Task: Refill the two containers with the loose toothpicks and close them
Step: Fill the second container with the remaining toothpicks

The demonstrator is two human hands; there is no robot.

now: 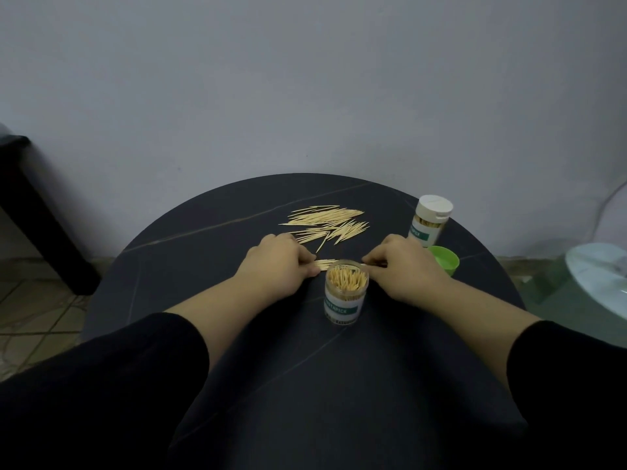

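On a round dark table (pixel 203 232) with pale veins: an open container (pixel 345 301), upright near the middle, clear-walled, with a white label and a green band, packed to the rim with toothpicks standing on end. Just behind its mouth, a small bundle (pixel 325 262) of toothpicks, level and crosswise, either low over the tabletop or on it; cannot tell which. Left hand (pixel 281 262) to the left of the container, fingers curled, clamped by thumb and fingertips on the bundle's left end. Right hand (pixel 403 268) to the right, fingers likewise curled, pinching the other end of the same bundle beside the rim. Both hands close to the container, contact with it unclear. Farther back, past the hands, loose toothpicks (pixel 327 222) spread flat in a ragged heap, mostly pointing left to right. At the right rear, near the table edge, a capped container (pixel 430 220), upright, white flip-top lid on, toothpicks visible through its wall above the label. Between that and the right hand, a green lid (pixel 447 261), hollow side up, flat on the table, partly hidden by the hand. Black sleeves (pixel 152 351) pushed up the forearms. Behind, a plain grey wall (pixel 305 79); at left, dark furniture (pixel 34 215) over a tiled floor; at right, a pale glassy surface (pixel 597 283).
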